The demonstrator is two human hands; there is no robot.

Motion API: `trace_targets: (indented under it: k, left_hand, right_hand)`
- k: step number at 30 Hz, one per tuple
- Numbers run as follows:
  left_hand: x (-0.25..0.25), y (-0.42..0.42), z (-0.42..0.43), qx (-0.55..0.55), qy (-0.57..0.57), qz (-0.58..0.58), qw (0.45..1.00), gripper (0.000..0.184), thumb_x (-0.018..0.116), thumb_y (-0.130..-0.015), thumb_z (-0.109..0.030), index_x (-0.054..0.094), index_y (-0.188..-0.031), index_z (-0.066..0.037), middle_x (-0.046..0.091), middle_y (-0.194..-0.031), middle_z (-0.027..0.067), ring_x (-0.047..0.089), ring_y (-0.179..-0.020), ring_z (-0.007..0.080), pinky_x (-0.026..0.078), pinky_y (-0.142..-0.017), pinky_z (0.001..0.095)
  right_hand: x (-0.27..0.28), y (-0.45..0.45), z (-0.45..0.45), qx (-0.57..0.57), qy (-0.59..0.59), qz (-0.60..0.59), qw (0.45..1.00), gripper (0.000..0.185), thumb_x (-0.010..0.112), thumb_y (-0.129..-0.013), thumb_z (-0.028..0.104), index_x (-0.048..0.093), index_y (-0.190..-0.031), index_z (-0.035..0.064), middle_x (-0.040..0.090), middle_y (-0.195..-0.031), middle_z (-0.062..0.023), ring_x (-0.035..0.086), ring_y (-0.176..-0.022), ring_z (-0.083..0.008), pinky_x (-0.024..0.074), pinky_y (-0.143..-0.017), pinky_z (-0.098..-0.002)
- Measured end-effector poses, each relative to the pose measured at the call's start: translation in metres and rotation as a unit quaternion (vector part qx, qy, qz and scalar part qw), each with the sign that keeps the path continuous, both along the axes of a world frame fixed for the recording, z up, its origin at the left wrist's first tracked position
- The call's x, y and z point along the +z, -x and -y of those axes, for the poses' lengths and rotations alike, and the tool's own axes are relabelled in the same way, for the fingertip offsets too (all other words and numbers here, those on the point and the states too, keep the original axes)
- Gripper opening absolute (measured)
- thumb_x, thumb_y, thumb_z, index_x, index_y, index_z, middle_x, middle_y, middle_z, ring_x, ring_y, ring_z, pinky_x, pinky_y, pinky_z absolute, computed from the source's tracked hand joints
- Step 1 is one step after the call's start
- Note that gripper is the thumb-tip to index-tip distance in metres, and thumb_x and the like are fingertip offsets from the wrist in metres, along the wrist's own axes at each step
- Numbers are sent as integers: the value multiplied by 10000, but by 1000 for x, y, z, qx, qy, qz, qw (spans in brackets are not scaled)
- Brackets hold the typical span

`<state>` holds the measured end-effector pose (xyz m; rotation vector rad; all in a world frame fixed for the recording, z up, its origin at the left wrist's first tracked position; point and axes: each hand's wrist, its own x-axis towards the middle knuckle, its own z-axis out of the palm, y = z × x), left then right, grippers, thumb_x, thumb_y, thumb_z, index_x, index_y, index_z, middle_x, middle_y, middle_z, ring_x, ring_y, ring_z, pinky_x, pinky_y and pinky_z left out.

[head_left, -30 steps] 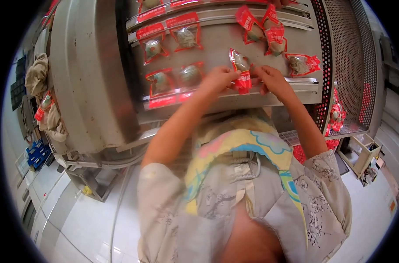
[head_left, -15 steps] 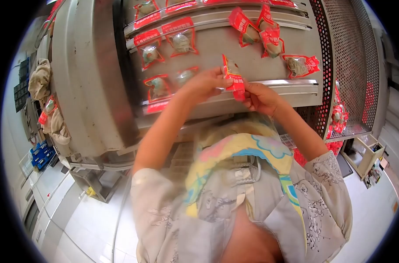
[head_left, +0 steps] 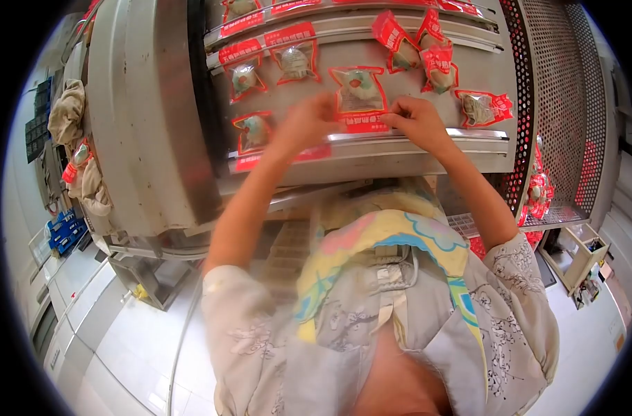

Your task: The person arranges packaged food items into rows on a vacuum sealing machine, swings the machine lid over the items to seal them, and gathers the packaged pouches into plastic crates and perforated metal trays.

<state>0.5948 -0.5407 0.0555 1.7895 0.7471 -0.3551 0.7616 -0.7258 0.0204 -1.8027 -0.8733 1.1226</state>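
A clear, red-edged packet (head_left: 361, 91) with a pale greenish egg-shaped item inside lies flat on the metal bed, its red printed band toward my body along the near metal bar (head_left: 455, 136). My right hand (head_left: 421, 125) has its thumb and fingers pinched together at the packet's right lower corner. Just left of the packet is my left hand (head_left: 305, 123), smeared by motion, so its fingers do not show clearly. Farther left, another packet (head_left: 252, 132) lies partly behind my left hand and forearm.
Two similar packets, one (head_left: 294, 61) at the upper left, lie along the far bar (head_left: 357, 38). Several loose packets (head_left: 437, 73) are heaped at the upper right. A perforated metal tray (head_left: 559, 90) stands on the right, a steel housing (head_left: 139, 125) on the left.
The packet held upright between both hands now lies flat on the bed, band toward me. My left hand has moved left off it; my right hand stays at its corner.
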Motion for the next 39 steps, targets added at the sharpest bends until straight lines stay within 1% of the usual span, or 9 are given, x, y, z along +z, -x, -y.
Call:
trace_targets:
  k: [1, 4, 7, 14, 20, 23, 26, 31, 39]
  left_hand:
    - [8, -2, 9, -34, -159, -4, 987, 404, 788, -685, -177, 584, -1013, -56, 654, -762, 108, 650, -748, 239, 495, -649, 362]
    - [-9, -6, 20, -103, -342, -48, 933, 417, 784, -677, -244, 574, -996, -77, 660, -802, 133, 643, -786, 329, 492, -682, 439]
    - [-11, -11, 27, -119, -371, -144, 909, 460, 785, -672, -289, 567, -1017, -79, 671, -865, 131, 633, -852, 355, 484, -725, 469]
    - [-1, -15, 18, -137, -293, -146, 935, 450, 761, -693, -296, 557, -1029, -76, 659, -939, 166, 624, -918, 361, 478, -768, 488]
    - [-14, -12, 35, -122, -360, -103, 919, 508, 753, -693, -256, 513, -1116, -110, 648, -889, 155, 625, -883, 361, 487, -742, 475]
    - [-12, -8, 35, -78, -351, -44, 932, 514, 749, -699, -241, 501, -1133, -118, 649, -843, 132, 631, -846, 363, 490, -722, 469]
    - [-8, -11, 31, -88, -308, -68, 945, 510, 750, -703, -230, 505, -1135, -116, 655, -831, 118, 637, -837, 351, 489, -719, 459]
    - [6, -14, 17, -83, -212, -102, 968, 493, 743, -707, -209, 505, -1127, -111, 666, -820, 124, 642, -847, 330, 485, -717, 443]
    - [5, -15, 37, -85, -316, -151, 933, 396, 698, -743, -152, 529, -1097, -96, 658, -831, 117, 630, -844, 340, 481, -713, 453]
  right_hand:
    - [-1, 5, -4, -10, 17, 20, 1000, 225, 671, -816, 239, 612, -752, 31, 589, -632, -50, 570, -602, -143, 430, -549, -301]
    - [-10, 11, -7, -13, 54, 80, 995, 266, 693, -776, 284, 613, -730, 34, 584, -619, -92, 582, -596, -218, 438, -568, -363]
    - [-12, 13, -7, 12, 67, 142, 988, 289, 699, -764, 315, 612, -722, 43, 596, -643, -112, 578, -611, -277, 442, -584, -388]
    - [-3, 2, -8, 93, 133, 112, 980, 297, 712, -756, 311, 600, -707, 40, 606, -666, -122, 581, -652, -324, 445, -605, -413]
    - [-13, 10, -2, 69, 9, 222, 972, 279, 740, -716, 284, 612, -730, 37, 618, -685, -129, 595, -663, -303, 454, -618, -401]
    - [-9, -2, -4, 89, 61, 94, 990, 272, 747, -699, 273, 626, -731, 31, 628, -692, -137, 603, -658, -296, 460, -622, -398]
    - [-7, -12, -10, 161, 95, 112, 976, 270, 742, -701, 278, 642, -728, 28, 637, -693, -140, 609, -650, -296, 466, -623, -392]
    - [-12, -17, -16, 112, 142, 61, 982, 283, 725, -721, 311, 667, -740, 34, 641, -687, -137, 619, -650, -291, 476, -628, -384]
    - [2, -7, -11, 145, 158, 79, 974, 253, 702, -744, 291, 698, -807, 45, 646, -696, -134, 624, -661, -278, 480, -644, -375]
